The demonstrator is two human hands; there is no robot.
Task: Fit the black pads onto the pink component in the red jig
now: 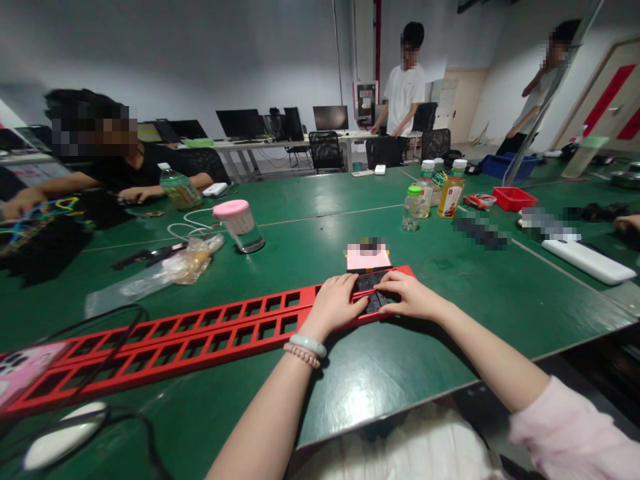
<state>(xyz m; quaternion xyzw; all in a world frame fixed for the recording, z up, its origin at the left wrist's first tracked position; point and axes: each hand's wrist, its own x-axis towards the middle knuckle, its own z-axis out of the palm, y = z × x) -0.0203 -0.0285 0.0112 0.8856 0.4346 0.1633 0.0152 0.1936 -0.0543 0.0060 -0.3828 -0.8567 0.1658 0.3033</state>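
Observation:
A long red frame (304,317) with two rows of square openings lies across the green table. At its right end sit black blocks (370,283). My left hand (334,301) rests over the frame there, its fingers and thumb closed around the blocks' left side. From the right, my right hand (413,295) grips the same blocks between thumb and fingers. The fingers partly cover the blocks, so their exact shape is hidden. Just beyond the frame's end stands a small pink-faced box (367,257).
A pink-lidded cup (243,227), a plastic bag (175,270) and a white mouse (65,433) are on the left. Bottles (451,190), a red tray (515,198) and a white power bank (587,260) stand right. A person (150,167) sits across; two others stand behind. A black cable crosses the frame.

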